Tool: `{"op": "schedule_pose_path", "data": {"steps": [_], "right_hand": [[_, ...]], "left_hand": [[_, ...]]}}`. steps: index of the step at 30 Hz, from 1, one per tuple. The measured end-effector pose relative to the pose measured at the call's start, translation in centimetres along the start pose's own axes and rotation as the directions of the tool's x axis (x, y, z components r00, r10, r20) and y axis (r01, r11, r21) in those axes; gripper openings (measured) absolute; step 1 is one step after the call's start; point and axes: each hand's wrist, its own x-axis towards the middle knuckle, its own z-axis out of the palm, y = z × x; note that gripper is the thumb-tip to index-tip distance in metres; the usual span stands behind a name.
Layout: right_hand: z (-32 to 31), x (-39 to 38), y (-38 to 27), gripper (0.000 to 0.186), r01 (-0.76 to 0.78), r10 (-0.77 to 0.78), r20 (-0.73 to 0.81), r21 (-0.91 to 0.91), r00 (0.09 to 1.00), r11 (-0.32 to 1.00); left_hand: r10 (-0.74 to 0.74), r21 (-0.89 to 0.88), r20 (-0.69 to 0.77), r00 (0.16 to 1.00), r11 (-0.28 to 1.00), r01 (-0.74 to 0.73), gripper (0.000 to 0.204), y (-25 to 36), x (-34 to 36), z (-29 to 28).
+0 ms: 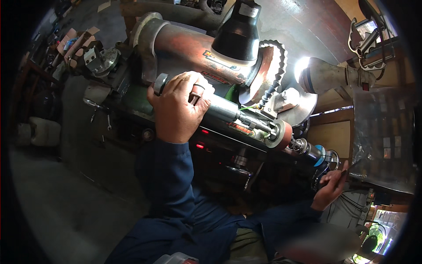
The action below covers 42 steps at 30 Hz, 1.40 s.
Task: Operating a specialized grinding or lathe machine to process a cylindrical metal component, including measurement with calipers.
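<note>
My left hand (179, 105) is closed over the left part of a steel cylinder (223, 107) on a long machine. A round metal knob (161, 83) sticks out beyond its fingers. To the right, the cylinder narrows into a slim shaft that runs to a reddish-brown grinding wheel (281, 134). My right hand (330, 189) is at the machine's right end, beside a blue wheel-shaped part (321, 174). Its thumb stands apart from its raised fingers, and I see no held thing clearly. Whether it touches the blue part I cannot tell.
Behind the cylinder lies a large reddish drum (189, 48), under a black lamp (237, 33). A lit lamp (318, 75) and a segmented black hose (277, 61) are close to the work. Clear plastic sheeting (382, 136) hangs at the right. A crank handle (239, 169) juts out in front.
</note>
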Motion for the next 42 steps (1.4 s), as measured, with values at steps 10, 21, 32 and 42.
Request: {"op": "schedule_pose_path", "data": {"steps": [10,21,32,42], "right_hand": [[8.7,-9.4,-4.5,0.05,-0.536,0.159,0.643,0.447,0.749,0.716],[13.9,-12.8,-6.8,0.041,-0.839,0.309,0.798,0.4,0.517,0.369],[15.7,-13.2,-8.1,0.038,-0.884,0.412,0.783,0.388,0.466,0.263],[16.8,-13.9,-8.1,0.041,-0.88,0.488,0.733,0.372,0.474,0.296]], "left_hand": [[0.031,0.004,-0.065,0.997,1.0,-0.031,0.039,-0.5,-0.7,0.2],[0.07,-0.031,-0.078,0.994,0.997,-0.073,0.045,-0.9,-1.0,0.2],[0.069,-0.051,-0.066,0.995,0.996,-0.073,0.048,-1.0,-1.0,-0.2],[0.066,-0.062,-0.064,0.996,0.996,-0.07,0.047,-1.1,-0.8,-0.3]]}}
